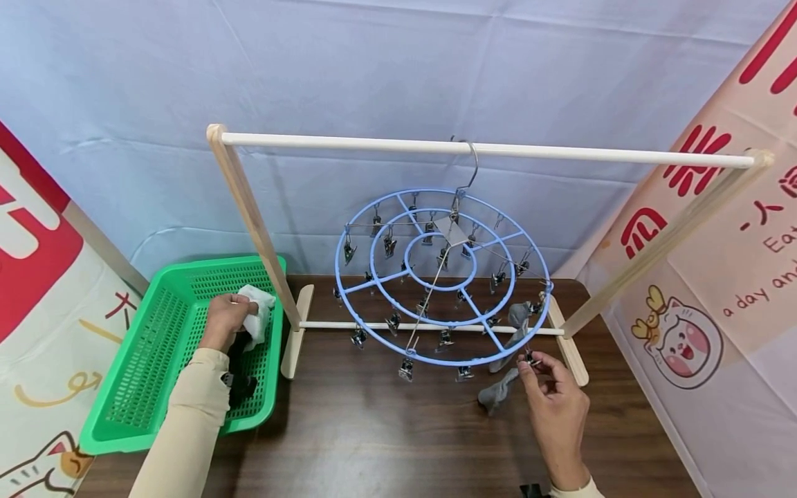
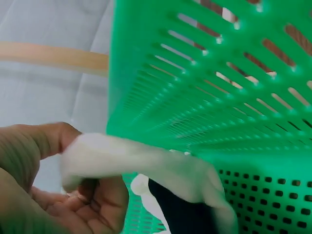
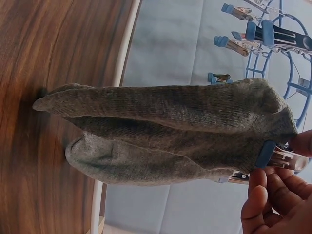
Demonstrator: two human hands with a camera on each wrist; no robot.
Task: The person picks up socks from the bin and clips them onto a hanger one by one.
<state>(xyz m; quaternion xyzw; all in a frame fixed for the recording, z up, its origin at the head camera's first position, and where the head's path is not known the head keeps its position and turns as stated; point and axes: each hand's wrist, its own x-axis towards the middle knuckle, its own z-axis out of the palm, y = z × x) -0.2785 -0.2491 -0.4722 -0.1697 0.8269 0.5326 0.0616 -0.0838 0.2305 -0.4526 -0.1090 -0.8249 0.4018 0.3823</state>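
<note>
My left hand (image 1: 227, 319) is over the green basket (image 1: 140, 373), its thumb and fingers pinching a white sock (image 2: 131, 158) that hangs down into it. Black fabric (image 1: 241, 391) lies beneath that hand. At the right side of the round blue drying hanger (image 1: 436, 361), my right hand (image 1: 560, 408) pinches a metal clip (image 3: 282, 158) with blue tips. That clip sits at the cuff of a grey sock (image 3: 170, 109), which hangs above the wooden table. Beside it hangs another grey sock (image 1: 518, 317), partly hidden by the hanger's ring.
The hanger hooks onto a white rail (image 1: 349, 144) of a wooden stand (image 1: 249, 207). Several free clips (image 1: 406, 370) dangle from its rings. A lower white bar (image 1: 373, 325) runs just above the brown table (image 1: 373, 429). Printed cloth panels (image 1: 716, 277) flank the table.
</note>
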